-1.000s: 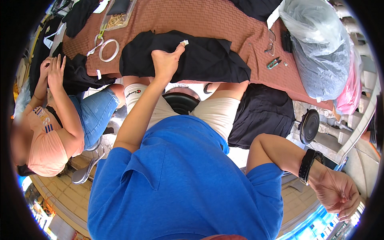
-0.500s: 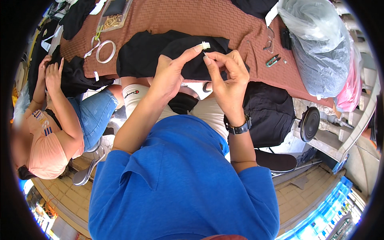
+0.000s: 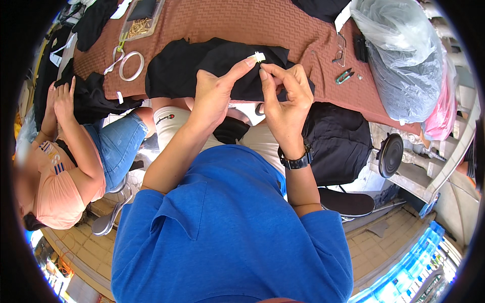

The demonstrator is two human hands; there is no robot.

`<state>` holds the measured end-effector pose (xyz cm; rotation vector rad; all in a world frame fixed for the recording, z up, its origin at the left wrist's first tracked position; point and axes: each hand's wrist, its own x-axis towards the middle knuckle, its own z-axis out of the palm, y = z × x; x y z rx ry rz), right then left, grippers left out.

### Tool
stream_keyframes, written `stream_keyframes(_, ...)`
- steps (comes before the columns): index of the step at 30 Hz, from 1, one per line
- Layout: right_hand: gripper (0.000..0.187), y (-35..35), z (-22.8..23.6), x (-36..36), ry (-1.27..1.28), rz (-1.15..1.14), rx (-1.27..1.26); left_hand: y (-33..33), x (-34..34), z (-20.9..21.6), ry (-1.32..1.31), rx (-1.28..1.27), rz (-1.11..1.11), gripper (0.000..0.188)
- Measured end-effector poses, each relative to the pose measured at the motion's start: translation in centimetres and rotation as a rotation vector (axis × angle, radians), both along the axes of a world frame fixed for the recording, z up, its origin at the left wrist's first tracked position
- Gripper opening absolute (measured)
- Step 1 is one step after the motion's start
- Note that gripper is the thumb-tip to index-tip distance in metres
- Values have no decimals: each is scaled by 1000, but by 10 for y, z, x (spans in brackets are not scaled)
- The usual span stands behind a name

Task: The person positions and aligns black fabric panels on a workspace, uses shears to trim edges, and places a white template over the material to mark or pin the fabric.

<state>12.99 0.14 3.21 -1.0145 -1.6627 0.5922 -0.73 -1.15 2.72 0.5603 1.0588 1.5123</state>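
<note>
A small pale, whitish plastic piece (image 3: 259, 57) sits pinched in my left hand (image 3: 214, 93), at the thumb tip. Its exact kind is too small to make out. Close beside it, the thumb and forefinger of my right hand (image 3: 292, 96) press together in a pinch, their tips almost at the pale piece. Whatever lies between them is too tiny to name. Both hands are raised above a dark piece of black cloth (image 3: 174, 70), which lies along the near edge of the table.
A brown textured cloth (image 3: 227, 22) covers the table. On it lie a clear tray (image 3: 160, 15) of small brass-coloured pieces, a white ring of tape (image 3: 142, 65), green-handled snips (image 3: 344, 77) and glasses (image 3: 341, 48). A stuffed plastic bag (image 3: 401, 65) stands right; a co-worker (image 3: 63, 187) sits left.
My right hand's fingertips have shifted slightly; a thin light glint at them earlier no longer shows. My left hand stays nearly in place. The co-worker's hands have moved a little.
</note>
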Motion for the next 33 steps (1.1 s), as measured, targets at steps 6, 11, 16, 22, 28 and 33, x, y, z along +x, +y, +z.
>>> stream_keyframes(6, 17, 2, -3, -1, 28, 2, -30, 2, 0, -3, 73, -7, 23, 27)
stream_keyframes(11, 16, 3, -1, -1, 35, -9, -55, 2, 0, -9, 144, -89, 37, 29)
stream_keyframes(16, 15, 4, -2, 1, 32, -1, -78, 5, 5, -11, 274, 26, 102, 31)
stream_keyframes(22, 13, 2, 0, 2, 2, 17, -194, 10, 7, -3, 550, 236, 101, 6)
stream_keyframes(28, 10, 3, -2, 2, -25, 1, -199, 12, 7, -9, 704, 363, 156, 8)
stream_keyframes(33, 19, 7, -5, 1, -8, 31, -251, 8, 9, -10, 657, 327, 124, 9)
